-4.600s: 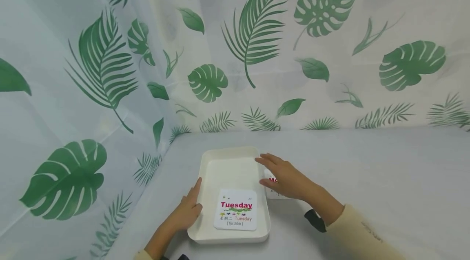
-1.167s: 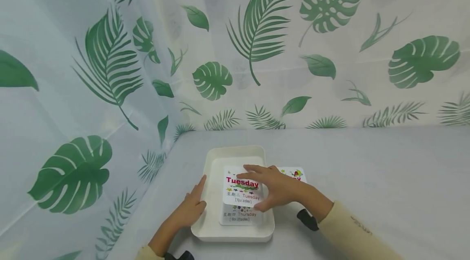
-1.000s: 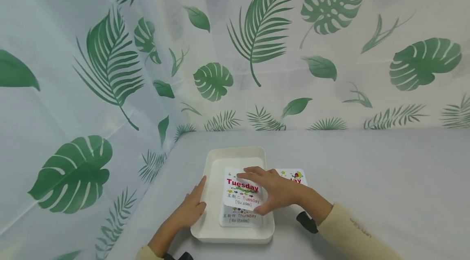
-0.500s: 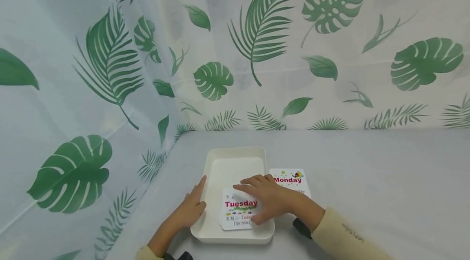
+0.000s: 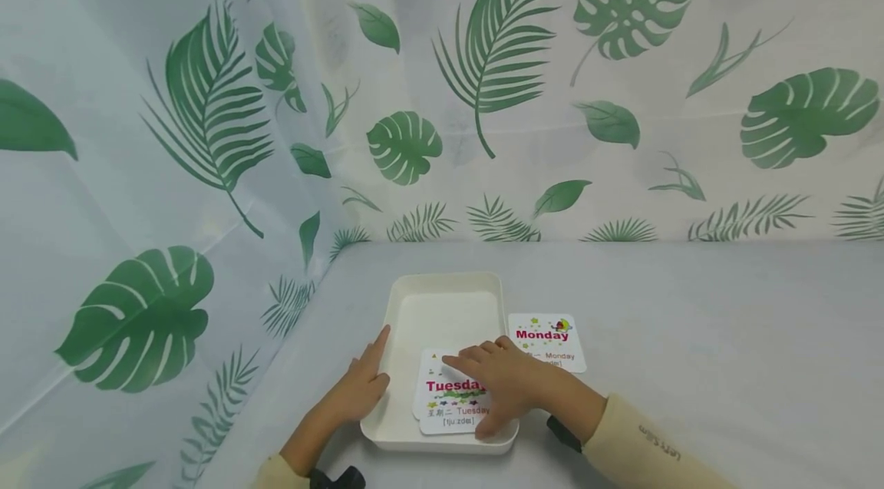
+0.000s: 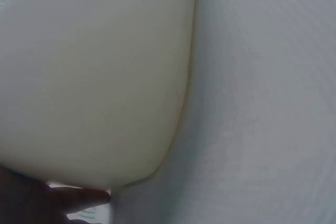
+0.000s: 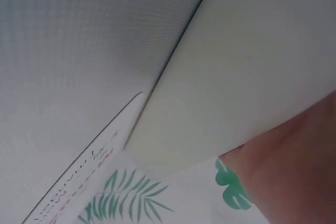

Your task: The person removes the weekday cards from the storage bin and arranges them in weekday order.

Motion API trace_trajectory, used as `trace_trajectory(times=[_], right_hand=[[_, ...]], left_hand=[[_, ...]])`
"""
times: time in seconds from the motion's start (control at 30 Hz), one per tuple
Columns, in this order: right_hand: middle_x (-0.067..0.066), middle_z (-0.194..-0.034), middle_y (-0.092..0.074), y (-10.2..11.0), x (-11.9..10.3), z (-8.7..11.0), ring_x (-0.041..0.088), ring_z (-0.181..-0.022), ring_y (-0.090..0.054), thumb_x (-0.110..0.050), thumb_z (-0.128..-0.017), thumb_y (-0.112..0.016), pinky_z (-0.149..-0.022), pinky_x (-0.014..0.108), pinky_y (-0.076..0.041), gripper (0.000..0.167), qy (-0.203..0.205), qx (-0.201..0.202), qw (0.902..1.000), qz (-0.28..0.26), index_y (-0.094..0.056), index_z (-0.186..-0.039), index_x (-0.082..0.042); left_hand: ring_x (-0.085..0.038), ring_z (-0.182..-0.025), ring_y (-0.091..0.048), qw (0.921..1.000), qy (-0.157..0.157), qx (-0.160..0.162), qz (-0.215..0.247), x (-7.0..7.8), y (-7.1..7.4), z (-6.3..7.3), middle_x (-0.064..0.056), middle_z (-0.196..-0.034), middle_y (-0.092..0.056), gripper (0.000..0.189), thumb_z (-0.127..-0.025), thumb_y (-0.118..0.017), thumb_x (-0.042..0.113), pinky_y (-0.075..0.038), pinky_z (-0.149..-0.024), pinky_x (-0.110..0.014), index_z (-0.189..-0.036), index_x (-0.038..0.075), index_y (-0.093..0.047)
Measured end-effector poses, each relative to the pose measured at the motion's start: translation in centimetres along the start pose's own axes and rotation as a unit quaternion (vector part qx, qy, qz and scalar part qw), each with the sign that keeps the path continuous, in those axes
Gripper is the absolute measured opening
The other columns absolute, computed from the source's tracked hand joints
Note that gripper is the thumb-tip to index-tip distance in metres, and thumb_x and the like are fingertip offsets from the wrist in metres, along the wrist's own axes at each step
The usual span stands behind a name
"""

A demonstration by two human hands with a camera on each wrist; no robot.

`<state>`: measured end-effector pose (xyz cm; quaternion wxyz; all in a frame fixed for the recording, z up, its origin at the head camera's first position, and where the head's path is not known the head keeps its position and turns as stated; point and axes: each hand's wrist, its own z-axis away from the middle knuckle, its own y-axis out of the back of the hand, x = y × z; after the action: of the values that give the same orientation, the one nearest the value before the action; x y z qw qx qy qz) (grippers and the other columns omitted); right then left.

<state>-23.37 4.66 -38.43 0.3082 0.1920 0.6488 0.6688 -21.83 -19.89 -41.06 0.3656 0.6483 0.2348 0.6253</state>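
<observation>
In the head view, a white tray (image 5: 442, 312) stands on the table, a Tuesday flash card (image 5: 442, 404) in its near half. An edge of another white card (image 5: 417, 404) peeks out from under it on the left. My right hand (image 5: 507, 378) reaches over the tray's right rim and holds the Tuesday card, thumb by its lower edge and fingers over its upper right part. My left hand (image 5: 355, 389) holds the tray's left side, forefinger straight along the wall and thumb over the rim; in the left wrist view a fingertip (image 6: 94, 198) meets the tray's wall.
A Monday flash card (image 5: 545, 335) lies on the table just right of the tray, close to the right forearm. The pale cloth-covered table (image 5: 691, 320) runs back to a leaf-patterned curtain (image 5: 621, 90), with a second curtain side (image 5: 103, 205) at the left.
My right hand has brought the Tuesday card down and towards me onto the Thursday card, now mostly covered. The Monday card shows more fully. My left hand has stayed at the tray.
</observation>
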Motion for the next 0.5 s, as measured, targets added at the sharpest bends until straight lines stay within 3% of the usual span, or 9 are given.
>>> trace_trajectory(times=[0.3, 0.5], right_hand=[[0.000, -0.131, -0.045, 0.13, 0.04, -0.13, 0.019, -0.118, -0.042, -0.032, -0.067, -0.071, -0.099, 0.045, -0.031, 0.088, -0.015, 0.011, 0.9984, -0.053, -0.027, -0.143, -0.024], [0.000, -0.138, -0.043, -0.11, 0.17, -0.30, 0.021, -0.126, -0.041, -0.040, -0.074, -0.069, -0.101, 0.046, -0.030, 0.079, -0.026, 0.010, 0.9979, -0.058, -0.031, -0.142, -0.026]], left_hand=[[-0.043, -0.138, -0.009, 0.9999, 0.012, 0.004, -0.004, 0.12, -0.17, -0.15, -0.021, -0.150, -0.015, 0.067, -0.085, -0.037, 0.003, 0.001, -0.108, -0.061, -0.146, 0.002, -0.010], [-0.043, -0.138, -0.009, 0.9999, 0.012, 0.005, -0.001, 0.13, -0.24, -0.05, -0.022, -0.150, -0.015, 0.066, -0.085, -0.037, 0.003, 0.001, -0.107, -0.062, -0.146, 0.002, -0.011]])
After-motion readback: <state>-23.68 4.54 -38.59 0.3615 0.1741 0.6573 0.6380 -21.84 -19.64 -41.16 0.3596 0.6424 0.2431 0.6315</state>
